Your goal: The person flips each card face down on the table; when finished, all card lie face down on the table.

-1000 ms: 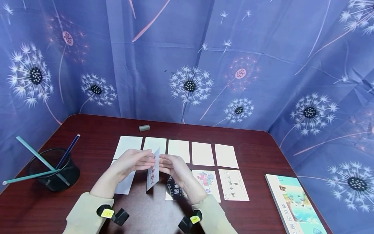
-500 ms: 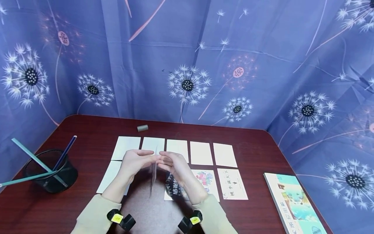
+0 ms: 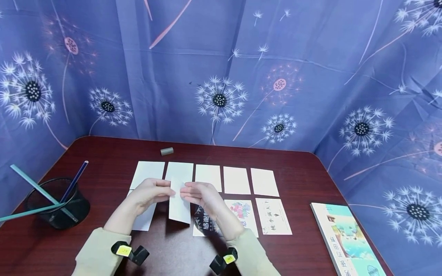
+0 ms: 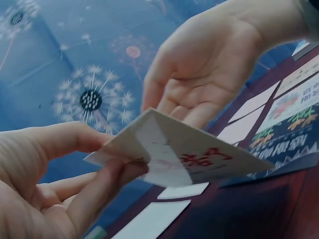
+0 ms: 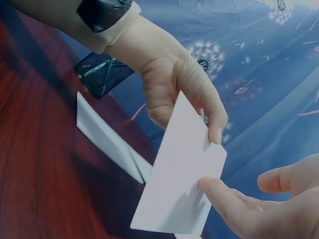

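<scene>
My left hand (image 3: 150, 193) pinches one edge of a greeting card (image 3: 179, 209) between thumb and fingers, holding it raised and tilted above the table. Its blank white side shows in the head view. From the left wrist, the other side shows red handwritten-style characters (image 4: 207, 158) and a pale band of glare. My right hand (image 3: 207, 199) is on the card's right, fingers extended; in the right wrist view a fingertip (image 5: 209, 184) meets the blank face while the thumb stands apart. Below the right hand lies a dark printed card (image 3: 203, 220), partly hidden by that forearm.
A row of blank white cards (image 3: 236, 181) lies behind the hands, with another blank card (image 3: 143, 220) under the left wrist. Two printed cards, one floral (image 3: 241, 211) and one lettered (image 3: 272, 216), lie right. A mesh pencil cup (image 3: 63, 214) stands left, a book (image 3: 352, 239) right.
The held card has turned from its printed side, through edge-on, to its blank side facing the head camera. My left hand moved right, then back left; the right hand stayed nearly in place.
</scene>
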Motion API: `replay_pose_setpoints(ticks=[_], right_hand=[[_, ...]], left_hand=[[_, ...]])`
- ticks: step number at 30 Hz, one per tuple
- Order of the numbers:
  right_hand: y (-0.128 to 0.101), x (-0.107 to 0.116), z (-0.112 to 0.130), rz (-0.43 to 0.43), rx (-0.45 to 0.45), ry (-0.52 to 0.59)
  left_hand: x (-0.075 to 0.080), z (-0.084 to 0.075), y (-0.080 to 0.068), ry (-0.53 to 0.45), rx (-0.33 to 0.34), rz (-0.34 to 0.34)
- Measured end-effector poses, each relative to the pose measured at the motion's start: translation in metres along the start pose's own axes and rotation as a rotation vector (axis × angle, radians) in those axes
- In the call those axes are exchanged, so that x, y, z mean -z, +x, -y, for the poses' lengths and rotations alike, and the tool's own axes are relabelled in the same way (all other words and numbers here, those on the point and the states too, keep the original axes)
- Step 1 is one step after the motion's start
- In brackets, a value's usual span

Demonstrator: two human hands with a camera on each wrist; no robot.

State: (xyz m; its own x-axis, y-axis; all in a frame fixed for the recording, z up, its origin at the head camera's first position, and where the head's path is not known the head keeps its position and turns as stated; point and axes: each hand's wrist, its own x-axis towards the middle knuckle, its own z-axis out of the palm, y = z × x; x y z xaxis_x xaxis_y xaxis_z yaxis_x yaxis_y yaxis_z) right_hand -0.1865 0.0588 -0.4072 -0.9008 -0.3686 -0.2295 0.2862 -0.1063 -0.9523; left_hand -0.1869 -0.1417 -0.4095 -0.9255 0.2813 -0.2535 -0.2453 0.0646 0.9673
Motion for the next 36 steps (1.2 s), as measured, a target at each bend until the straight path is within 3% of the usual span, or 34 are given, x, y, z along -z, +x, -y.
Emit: replay_pose_setpoints(ticks=[6, 12, 17, 27, 36], right_hand=[[0.004, 0.000, -0.012, 0.005, -0.022, -0.016], [0.008, 0.000, -0.022, 0.002, -0.051, -0.040], [0.009, 0.001, -0.027, -0.005, -0.076, -0.049], [0.011, 0.000, -0.033, -0.006, -0.093, -0.071], [0.010, 0.000, -0.035, -0.009, -0.112, -0.075]], left_hand=[[0.012, 0.011, 0.005, 0.006, 0.035, 0.088], [0.020, 0.021, 0.010, 0.057, 0.073, 0.116], [0.023, 0.027, 0.011, 0.135, 0.109, 0.079], [0.023, 0.032, 0.013, 0.227, 0.107, 0.035], [0.023, 0.024, 0.009, 0.335, 0.130, -0.009]])
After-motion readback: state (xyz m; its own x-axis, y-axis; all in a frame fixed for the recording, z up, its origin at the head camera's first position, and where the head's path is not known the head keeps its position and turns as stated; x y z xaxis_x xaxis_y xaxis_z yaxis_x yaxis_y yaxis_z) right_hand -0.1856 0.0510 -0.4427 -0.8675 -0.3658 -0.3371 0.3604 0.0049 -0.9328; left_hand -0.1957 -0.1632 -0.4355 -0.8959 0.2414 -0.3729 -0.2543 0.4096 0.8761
